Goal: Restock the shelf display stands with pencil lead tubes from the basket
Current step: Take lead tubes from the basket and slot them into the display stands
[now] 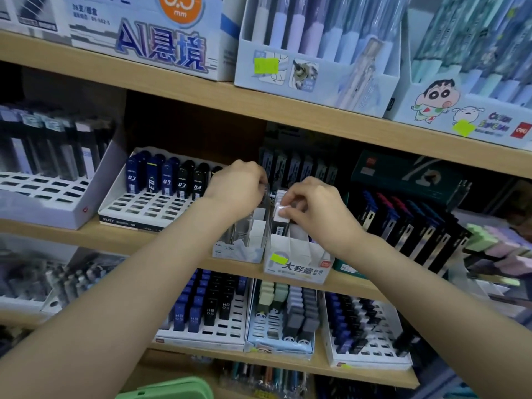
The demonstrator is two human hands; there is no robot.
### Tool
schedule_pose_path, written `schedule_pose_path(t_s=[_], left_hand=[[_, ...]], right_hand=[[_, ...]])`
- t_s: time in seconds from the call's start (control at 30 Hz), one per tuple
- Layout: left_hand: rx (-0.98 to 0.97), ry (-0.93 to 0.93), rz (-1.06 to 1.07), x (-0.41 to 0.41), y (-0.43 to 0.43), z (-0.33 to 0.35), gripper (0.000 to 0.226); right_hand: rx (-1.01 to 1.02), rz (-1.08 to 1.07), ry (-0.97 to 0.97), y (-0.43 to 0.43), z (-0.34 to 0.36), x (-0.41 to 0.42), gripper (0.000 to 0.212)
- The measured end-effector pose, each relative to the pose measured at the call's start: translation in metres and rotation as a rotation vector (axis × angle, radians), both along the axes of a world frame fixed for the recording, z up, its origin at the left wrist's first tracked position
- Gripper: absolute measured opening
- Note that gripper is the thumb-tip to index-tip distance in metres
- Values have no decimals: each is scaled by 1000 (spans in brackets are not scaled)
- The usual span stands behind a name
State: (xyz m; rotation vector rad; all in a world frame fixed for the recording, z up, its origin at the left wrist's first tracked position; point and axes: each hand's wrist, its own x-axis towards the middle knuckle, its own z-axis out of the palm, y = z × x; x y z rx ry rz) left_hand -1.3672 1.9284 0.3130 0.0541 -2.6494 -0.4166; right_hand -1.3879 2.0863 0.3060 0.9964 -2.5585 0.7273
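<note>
Both my hands reach to the middle shelf. My left hand [239, 185] has its fingers curled around dark lead tubes [267, 194] above a clear display stand [244, 240]. Just right of it, my right hand [312, 205] pinches a white-capped lead tube [280, 213] over a white cardboard stand [299, 263] with a yellow-green price tag. A green basket [172, 388] shows at the bottom edge, below my left forearm.
A white slotted stand [149, 205] with blue and black 0.3 tubes sits to the left. Black packs [408, 226] lean at the right. The shelf below holds more lead stands [210, 318]; pen boxes [316, 53] fill the shelf above.
</note>
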Motion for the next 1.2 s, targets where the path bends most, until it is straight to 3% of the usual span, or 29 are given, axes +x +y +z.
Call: schedule_pose_path(t_s=[0.37,0.63,0.73,0.8,0.9,1.03,1.2], left_hand=[[-174,116,-118,49,-3,-13,31],[-156,71,-122,65,-1,-26,32],[-141,69,-114,70,-2,-28,34],[-151,66,-100,75,-3,-31,35],[-139,51,-104,80,-3,-34,37],[-128,74,-110,81,-4,-36,37],[-107,84,-129,79,-8,-40,36]], right_hand=[[149,-17,170,-1,-2,11,15],[270,-33,226,2,-2,18,24],[200,-39,242,-1,4,15,26],[148,-22,190,-9,13,8,27],[249,-10,67,-25,26,-7,31],[372,-67,18,-45,28,-15,19],[388,-117,-70,-54,34,-23,19]])
